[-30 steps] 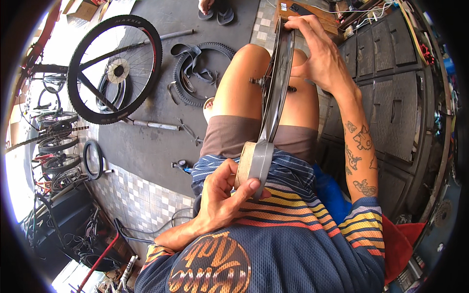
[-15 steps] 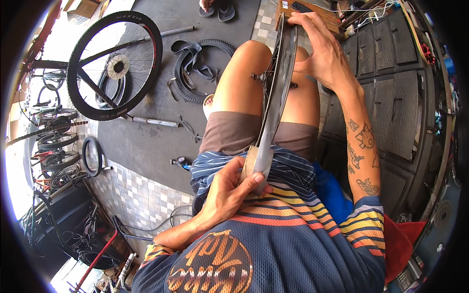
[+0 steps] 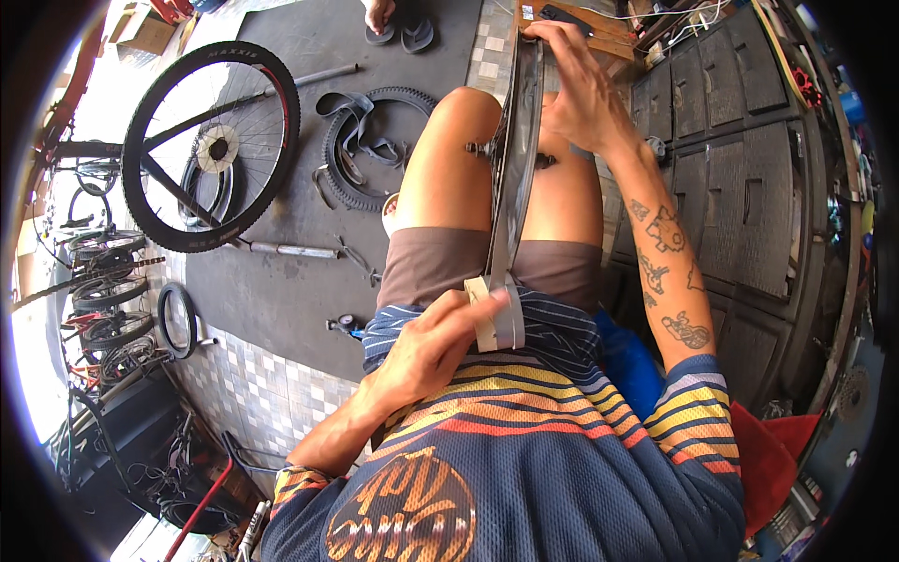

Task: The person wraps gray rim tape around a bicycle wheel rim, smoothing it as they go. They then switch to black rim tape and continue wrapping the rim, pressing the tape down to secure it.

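Note:
Between my knees stands a bare bicycle wheel [image 3: 518,155], seen nearly edge-on, with no tyre on its rim. At the rim's top my right hand [image 3: 582,98] is closed over it, fingers hooked across the far edge. By my lap, a wide roll of grey tape [image 3: 506,323] sits against the lower end of the rim, its pale side facing left. My left hand [image 3: 426,348] holds that roll from the left, one digit blurred across its face. The other left fingertips are hidden.
To the left stands a bicycle wheel with a tyre [image 3: 140,178] beside a frame. A loose tyre [image 3: 403,98] with an inner tube lies on the dark mat [image 3: 281,290]. Dark drawers [image 3: 721,206] line my right. Another person's hand [image 3: 378,13] shows beyond, near slippers [image 3: 418,36].
My left hand has shifted its hold, and its fingers beneath the roll no longer show. The tape roll sits more upright, turned slightly. My right hand stays on the rim's top.

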Demonstrator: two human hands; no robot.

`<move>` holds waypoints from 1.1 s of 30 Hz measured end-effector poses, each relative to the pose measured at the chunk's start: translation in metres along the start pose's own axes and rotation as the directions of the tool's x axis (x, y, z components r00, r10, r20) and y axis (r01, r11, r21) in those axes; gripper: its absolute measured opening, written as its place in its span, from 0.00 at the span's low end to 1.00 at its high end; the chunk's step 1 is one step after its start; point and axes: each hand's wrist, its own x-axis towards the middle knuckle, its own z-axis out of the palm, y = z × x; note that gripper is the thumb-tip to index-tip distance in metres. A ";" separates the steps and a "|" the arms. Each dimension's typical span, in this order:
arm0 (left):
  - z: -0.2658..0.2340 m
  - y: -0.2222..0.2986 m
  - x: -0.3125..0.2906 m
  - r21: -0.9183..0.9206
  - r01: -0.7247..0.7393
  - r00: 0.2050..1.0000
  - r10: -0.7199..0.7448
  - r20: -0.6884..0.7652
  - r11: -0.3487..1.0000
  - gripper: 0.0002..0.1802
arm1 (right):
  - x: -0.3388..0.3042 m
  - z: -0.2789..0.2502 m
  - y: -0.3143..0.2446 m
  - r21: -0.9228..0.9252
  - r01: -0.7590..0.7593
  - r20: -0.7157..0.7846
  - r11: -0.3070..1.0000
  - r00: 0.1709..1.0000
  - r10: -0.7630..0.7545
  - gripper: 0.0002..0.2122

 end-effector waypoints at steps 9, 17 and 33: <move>-0.017 0.021 0.031 0.400 -0.403 0.859 0.491 -0.145 0.823 0.30 | 0.003 0.009 -0.024 0.078 -0.198 -0.087 0.977 0.975 0.204 0.26; -0.049 0.072 0.098 0.208 -0.643 0.713 0.675 -0.190 0.737 0.15 | 0.048 0.000 -0.004 0.180 -0.426 0.148 0.887 0.903 0.404 0.20; -0.023 0.052 0.113 0.105 -0.487 0.822 0.496 -0.281 0.867 0.14 | 0.030 0.049 0.018 0.159 -0.639 0.166 0.753 0.769 0.618 0.20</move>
